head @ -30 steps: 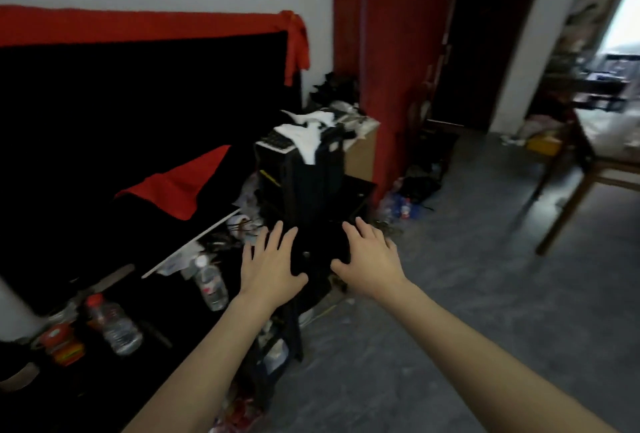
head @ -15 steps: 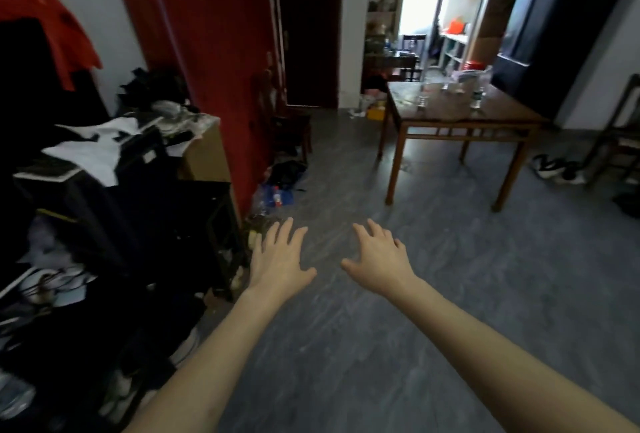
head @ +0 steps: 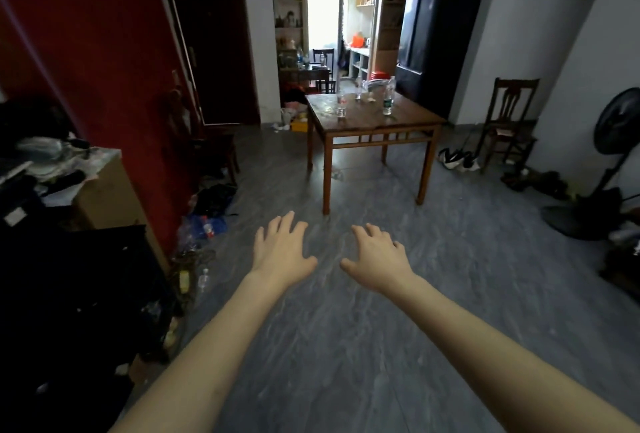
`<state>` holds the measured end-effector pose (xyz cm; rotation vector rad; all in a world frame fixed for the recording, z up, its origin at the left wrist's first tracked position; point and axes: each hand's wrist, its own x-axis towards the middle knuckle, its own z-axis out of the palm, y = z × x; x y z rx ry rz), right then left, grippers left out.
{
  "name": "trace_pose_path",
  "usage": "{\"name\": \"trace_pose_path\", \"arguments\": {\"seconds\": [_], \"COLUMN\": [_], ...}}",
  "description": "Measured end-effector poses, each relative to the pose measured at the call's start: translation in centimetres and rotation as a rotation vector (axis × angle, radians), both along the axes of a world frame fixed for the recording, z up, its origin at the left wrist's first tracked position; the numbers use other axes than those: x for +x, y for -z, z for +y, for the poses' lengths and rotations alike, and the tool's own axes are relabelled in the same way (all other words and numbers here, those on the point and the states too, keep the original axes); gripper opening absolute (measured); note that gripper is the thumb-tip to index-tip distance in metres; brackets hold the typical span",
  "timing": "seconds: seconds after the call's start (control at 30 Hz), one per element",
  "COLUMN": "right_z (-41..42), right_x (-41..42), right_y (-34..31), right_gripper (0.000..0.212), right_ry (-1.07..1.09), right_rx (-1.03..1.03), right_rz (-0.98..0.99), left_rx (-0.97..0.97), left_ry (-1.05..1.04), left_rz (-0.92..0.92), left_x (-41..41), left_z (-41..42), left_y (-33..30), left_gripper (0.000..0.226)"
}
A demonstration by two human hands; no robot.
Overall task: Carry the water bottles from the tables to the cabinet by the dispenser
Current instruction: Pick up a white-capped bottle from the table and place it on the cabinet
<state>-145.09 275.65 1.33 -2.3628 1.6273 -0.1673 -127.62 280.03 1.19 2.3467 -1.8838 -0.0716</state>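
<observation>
A wooden table stands across the grey floor ahead. On it are a tall clear water bottle with a green label, a smaller bottle with a red label and another clear bottle further back. My left hand and my right hand are stretched out in front of me, palms down, fingers spread and empty, well short of the table. A small bottle lies on the floor by the dark cabinet on the left.
A cluttered dark cabinet and a cardboard box line the left side before a red panel. A wooden chair, shoes and a standing fan are on the right. A dark fridge stands behind the table.
The view has swung right from the cluttered black shelves to the open room. The wooden table has come nearer and more central. Both hands stay spread and empty.
</observation>
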Motion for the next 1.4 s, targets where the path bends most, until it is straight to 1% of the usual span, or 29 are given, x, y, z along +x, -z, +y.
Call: {"name": "trace_pose_path", "arguments": {"seconds": [0.1, 0.23, 0.5, 0.6, 0.77, 1.03, 1.23, 1.4], "right_z": [-0.7, -2.3, -9.1, -13.0, -21.0, -33.5, -40.0, -46.1], "right_x": [0.8, 1.6, 2.6, 2.4, 1.4, 0.8, 2.4, 5.0], "right_y": [0.3, 0.6, 1.2, 1.7, 1.9, 1.0, 2.3, 3.4], "right_gripper": [0.077, 0.074, 0.070, 0.072, 0.074, 0.076, 0.076, 0.072], "right_ry": [0.021, 0.039, 0.053, 0.062, 0.078, 0.054, 0.021, 0.000], "right_rx": [0.002, 0.010, 0.011, 0.024, 0.038, 0.002, 0.037, 0.056], "right_rz": [-0.008, 0.004, -0.007, -0.009, -0.008, -0.019, -0.012, 0.005], "left_rx": [-0.026, 0.014, 0.034, 0.022, 0.025, 0.034, 0.055, 0.112], "left_ry": [0.025, 0.043, 0.070, 0.091, 0.044, 0.025, 0.010, 0.008], "left_rz": [0.008, 0.013, 0.016, 0.010, 0.011, 0.010, 0.009, 0.032], "left_x": [0.7, 1.3, 2.2, 2.2, 1.4, 0.4, 2.1, 4.4], "left_z": [-1.5, -3.3, -10.1, -14.1, -21.7, -32.7, -39.3, -45.2], "left_y": [-0.3, 0.0, 0.4, 0.1, -0.3, -0.6, 0.4, 2.3], "left_gripper": [0.074, 0.074, 0.074, 0.072, 0.072, 0.070, 0.069, 0.072]}}
